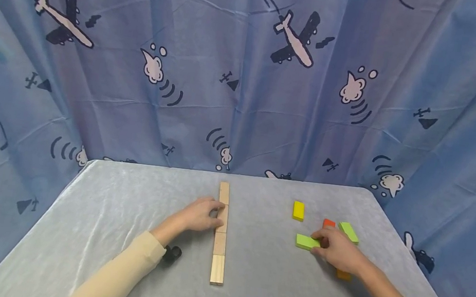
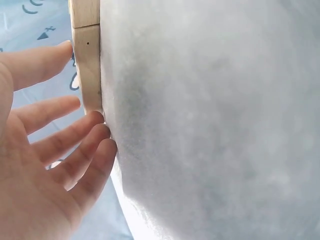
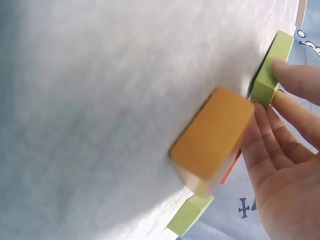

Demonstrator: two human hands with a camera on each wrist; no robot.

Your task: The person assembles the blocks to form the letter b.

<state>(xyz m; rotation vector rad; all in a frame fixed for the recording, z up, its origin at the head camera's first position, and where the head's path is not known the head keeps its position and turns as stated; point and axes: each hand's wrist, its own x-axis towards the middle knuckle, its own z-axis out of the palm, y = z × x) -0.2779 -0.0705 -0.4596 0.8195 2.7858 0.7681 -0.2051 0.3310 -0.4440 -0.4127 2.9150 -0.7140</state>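
Observation:
Several plain wooden blocks (image 1: 220,244) lie end to end in a straight row across the middle of the table. My left hand (image 1: 199,215) is at the row's left side, with fingers loosely bent and fingertips at the edge of the blocks; in the left wrist view the hand (image 2: 55,165) grips nothing. On the right, my right hand (image 1: 341,251) pinches one end of a light green block (image 1: 304,242) between thumb and fingers. Close to that hand lie an orange block (image 3: 215,132), a partly hidden red block (image 1: 329,223) and a second green block (image 1: 348,232).
A yellow block (image 1: 298,211) lies farther back, between the wooden row and the second green block. A pale grey cloth covers the table (image 1: 137,181). Behind it hangs a blue curtain (image 1: 201,85) printed with planes and clouds.

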